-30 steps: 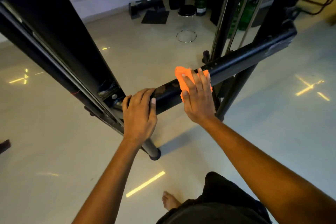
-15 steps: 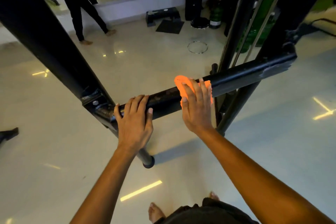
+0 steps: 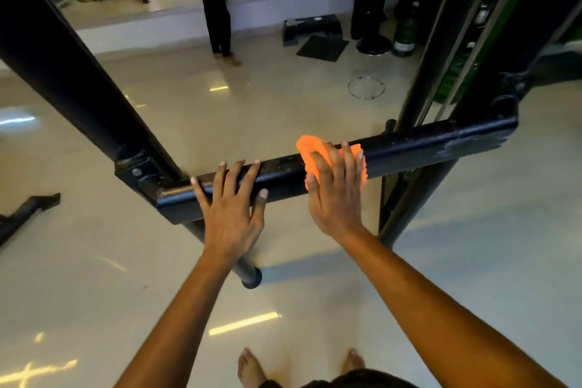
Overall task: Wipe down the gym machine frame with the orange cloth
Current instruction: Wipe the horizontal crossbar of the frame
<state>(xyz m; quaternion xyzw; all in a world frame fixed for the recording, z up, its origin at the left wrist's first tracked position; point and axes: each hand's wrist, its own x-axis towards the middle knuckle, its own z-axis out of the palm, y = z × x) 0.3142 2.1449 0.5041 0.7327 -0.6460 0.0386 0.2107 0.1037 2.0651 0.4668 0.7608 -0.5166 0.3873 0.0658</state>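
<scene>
Cloth (image 3: 318,153): orange, draped over the crossbar (image 3: 425,145) mid-span, pressed flat under our right hand (image 3: 335,189), fingers straight and close together. Left hand (image 3: 231,201): fingers spread, bracing the bar. We advise firm, even pressure and overlapping strokes toward the unwiped right end.

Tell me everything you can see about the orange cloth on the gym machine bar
The orange cloth is a bright, soft-looking rag, bunched and creased rather than spread flat. It lies draped over the top and near face of the black horizontal bar, roughly midway along it. The right hand presses it against the bar with straight fingers, covering most of it; crumpled edges show past the fingertips and on both sides. The left hand rests on the bar beside it, not touching it.
</scene>
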